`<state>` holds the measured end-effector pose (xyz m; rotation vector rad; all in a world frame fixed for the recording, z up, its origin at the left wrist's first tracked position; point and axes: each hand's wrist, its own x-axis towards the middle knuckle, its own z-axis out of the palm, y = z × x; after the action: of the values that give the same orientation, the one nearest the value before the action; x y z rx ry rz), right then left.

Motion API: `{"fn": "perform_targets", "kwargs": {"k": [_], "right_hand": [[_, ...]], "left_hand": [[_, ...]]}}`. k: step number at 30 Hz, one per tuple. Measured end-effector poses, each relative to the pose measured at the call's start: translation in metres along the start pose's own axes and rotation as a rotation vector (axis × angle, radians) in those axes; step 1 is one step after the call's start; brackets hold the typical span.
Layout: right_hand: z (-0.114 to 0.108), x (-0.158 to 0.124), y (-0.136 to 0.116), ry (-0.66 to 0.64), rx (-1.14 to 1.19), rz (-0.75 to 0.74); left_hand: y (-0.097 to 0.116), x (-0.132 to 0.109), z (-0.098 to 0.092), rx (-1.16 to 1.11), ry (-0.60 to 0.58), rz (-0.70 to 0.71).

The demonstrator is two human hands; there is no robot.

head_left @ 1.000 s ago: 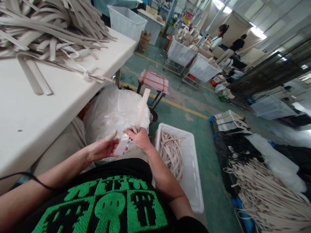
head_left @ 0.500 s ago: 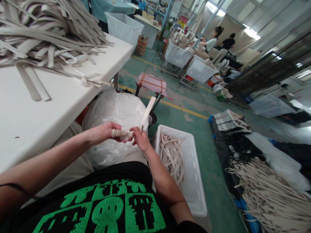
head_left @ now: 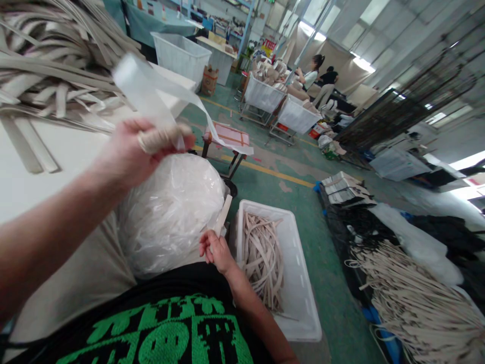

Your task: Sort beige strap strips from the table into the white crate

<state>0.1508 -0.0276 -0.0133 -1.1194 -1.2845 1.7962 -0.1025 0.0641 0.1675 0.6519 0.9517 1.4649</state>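
Note:
My left hand (head_left: 134, 146), smeared a little by motion, is raised beside the white table (head_left: 26, 197). Its closed fingers grip a thin, translucent white strip (head_left: 142, 83) that trails off to the right; one finger wears a beige wrapping (head_left: 161, 139). Lower down, my right hand (head_left: 220, 253) pinches a flat beige strip (head_left: 224, 212), which points up and away from me. A large clear plastic bag (head_left: 172, 207) bulges between my two hands, its contents hard to make out.
Beige strips (head_left: 56, 55) are heaped on the table. To my right stands a white bin (head_left: 303, 288) with more strips (head_left: 263, 258) inside. A pink-topped stool (head_left: 227, 135) is ahead. Bundled strips (head_left: 420, 303) lie far right. Two people work beyond the carts (head_left: 263, 93).
My left hand has moved up and left, away from my right hand, with the translucent strip trailing from it. My right hand has dropped lower with the beige strip.

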Motion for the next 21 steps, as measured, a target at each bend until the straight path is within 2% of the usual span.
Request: {"fn": "perform_targets", "kwargs": {"k": [1, 4, 7, 10, 15, 19, 21], "right_hand": [[0.002, -0.003, -0.002, -0.012, -0.02, 0.002], [0.01, -0.01, -0.011, -0.055, -0.095, -0.01], [0.017, -0.009, -0.018, -0.088, -0.209, -0.014], [0.025, -0.001, -0.023, -0.119, -0.312, 0.038], [0.039, 0.013, -0.029, -0.117, -0.373, 0.12], [0.043, 0.021, -0.025, -0.097, -0.357, 0.19], [0.043, 0.024, -0.021, -0.093, -0.346, 0.202]], "left_hand": [[-0.026, -0.006, -0.003, 0.035, -0.025, 0.018], [-0.099, -0.028, -0.02, -0.01, 0.073, -0.284], [-0.142, -0.047, -0.04, -0.104, 0.16, -0.438], [-0.156, -0.056, -0.048, -0.151, 0.136, -0.454], [-0.165, -0.058, -0.047, -0.165, 0.064, -0.39], [-0.171, -0.06, -0.047, -0.098, -0.208, -0.423], [-0.171, -0.061, -0.047, -0.083, -0.268, -0.417]]}}
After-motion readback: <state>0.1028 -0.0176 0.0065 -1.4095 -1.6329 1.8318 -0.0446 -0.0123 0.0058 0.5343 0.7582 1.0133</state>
